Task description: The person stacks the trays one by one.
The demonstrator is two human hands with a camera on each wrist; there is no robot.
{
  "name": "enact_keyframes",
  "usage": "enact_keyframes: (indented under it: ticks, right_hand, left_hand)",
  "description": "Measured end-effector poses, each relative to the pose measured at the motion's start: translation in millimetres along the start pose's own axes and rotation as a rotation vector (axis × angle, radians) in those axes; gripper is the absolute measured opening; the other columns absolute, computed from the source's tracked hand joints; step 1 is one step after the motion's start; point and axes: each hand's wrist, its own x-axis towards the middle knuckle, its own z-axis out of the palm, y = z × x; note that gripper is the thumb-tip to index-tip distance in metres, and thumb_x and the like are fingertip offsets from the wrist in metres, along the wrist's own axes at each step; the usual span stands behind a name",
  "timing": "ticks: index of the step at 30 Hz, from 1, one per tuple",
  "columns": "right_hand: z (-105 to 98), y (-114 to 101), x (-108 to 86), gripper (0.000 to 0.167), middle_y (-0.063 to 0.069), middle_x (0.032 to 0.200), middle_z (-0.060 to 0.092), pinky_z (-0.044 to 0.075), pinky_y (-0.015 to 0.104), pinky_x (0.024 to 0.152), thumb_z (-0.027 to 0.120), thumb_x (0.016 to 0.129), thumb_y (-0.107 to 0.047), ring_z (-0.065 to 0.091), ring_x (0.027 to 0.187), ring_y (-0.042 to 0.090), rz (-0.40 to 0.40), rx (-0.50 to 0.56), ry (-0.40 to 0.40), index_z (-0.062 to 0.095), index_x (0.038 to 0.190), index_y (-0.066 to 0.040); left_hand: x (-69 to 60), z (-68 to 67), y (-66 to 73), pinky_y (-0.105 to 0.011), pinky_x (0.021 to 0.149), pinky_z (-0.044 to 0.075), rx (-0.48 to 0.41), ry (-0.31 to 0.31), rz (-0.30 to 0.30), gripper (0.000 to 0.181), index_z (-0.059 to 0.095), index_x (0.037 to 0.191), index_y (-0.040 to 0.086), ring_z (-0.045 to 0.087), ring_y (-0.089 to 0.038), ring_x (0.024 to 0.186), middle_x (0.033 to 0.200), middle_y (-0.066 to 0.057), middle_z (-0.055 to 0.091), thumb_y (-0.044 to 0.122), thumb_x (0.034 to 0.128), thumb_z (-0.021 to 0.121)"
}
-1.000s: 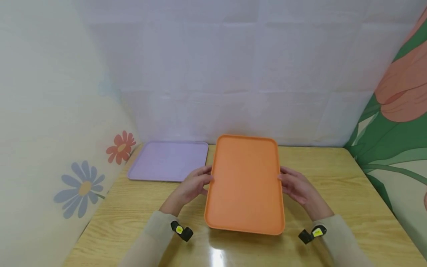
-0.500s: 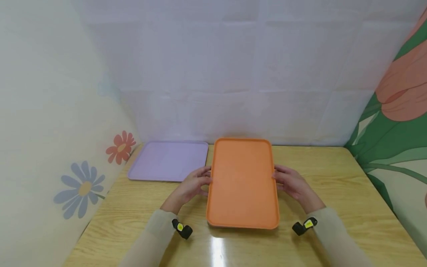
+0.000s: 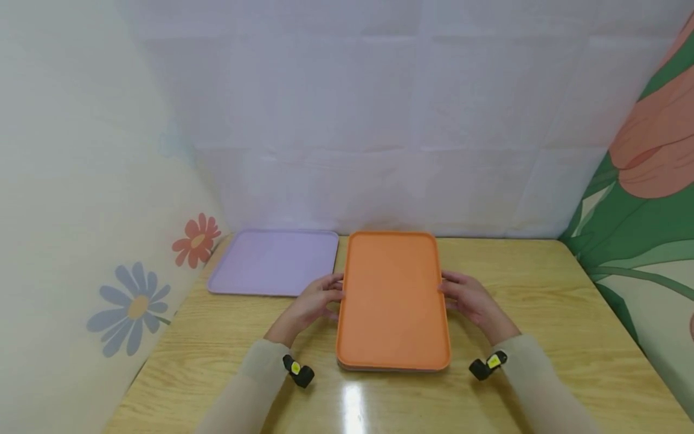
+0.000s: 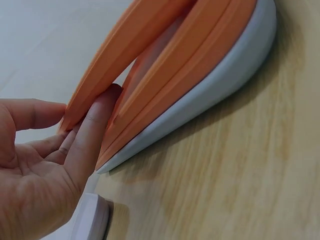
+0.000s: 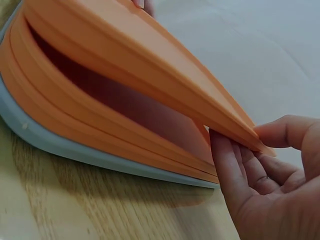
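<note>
An orange tray lies lengthwise away from me in the head view. My left hand pinches its left long edge, thumb on the rim and fingers underneath. On the opposite edge, my right hand pinches it the same way. Both wrist views show this tray tilted above a stack, with a gap at the far end. Beneath it sit more orange trays, nested together, over a grey-blue tray on the tabletop. The near ends of top tray and stack look close together.
A lavender tray lies on the wooden table at the back left, beside the stack. White cloth hangs behind the table. Painted walls with flowers stand at left and right.
The top orange tray has come down and straightened, shifting slightly left over the stack. My right hand has moved left with it; my left hand has barely moved.
</note>
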Motion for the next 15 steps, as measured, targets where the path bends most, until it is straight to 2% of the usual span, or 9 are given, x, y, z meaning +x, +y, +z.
enact_keyframes:
  ticks: [4,9,15]
  right_hand:
    - [2.2,0.7,2.4,0.063,-0.002,0.110,0.067,0.058,0.029,0.077,0.056,0.100,-0.005,0.064,0.092,0.007,0.014,-0.033,0.039,0.028,0.154,0.009]
    - [5.4,-0.1,5.2,0.062,0.003,0.112,0.067,0.057,0.028,0.075,0.057,0.099,-0.005,0.064,0.089,0.008,0.036,-0.076,0.081,0.032,0.153,0.008]
    - [9.1,-3.6,3.7,0.059,0.016,0.119,0.066,0.058,0.029,0.076,0.057,0.097,-0.005,0.067,0.087,0.012,0.024,-0.211,0.093,0.037,0.150,0.010]
  left_hand:
    - [0.2,1.0,1.2,-0.036,0.066,0.060,0.020,0.012,-0.005,0.061,0.030,0.155,-0.004,0.058,-0.024,0.108,0.132,-0.021,0.051,0.003,0.0989,0.053]
    - [-0.4,2.5,3.5,-0.037,0.067,0.060,0.060,0.035,-0.012,0.061,0.030,0.155,-0.003,0.057,-0.029,0.113,0.135,-0.024,0.049,0.003,0.0987,0.052]
    - [-1.0,4.8,7.1,-0.040,0.069,0.061,0.147,0.054,-0.025,0.062,0.030,0.154,-0.007,0.058,-0.031,0.111,0.131,-0.025,0.049,0.002,0.0965,0.053]
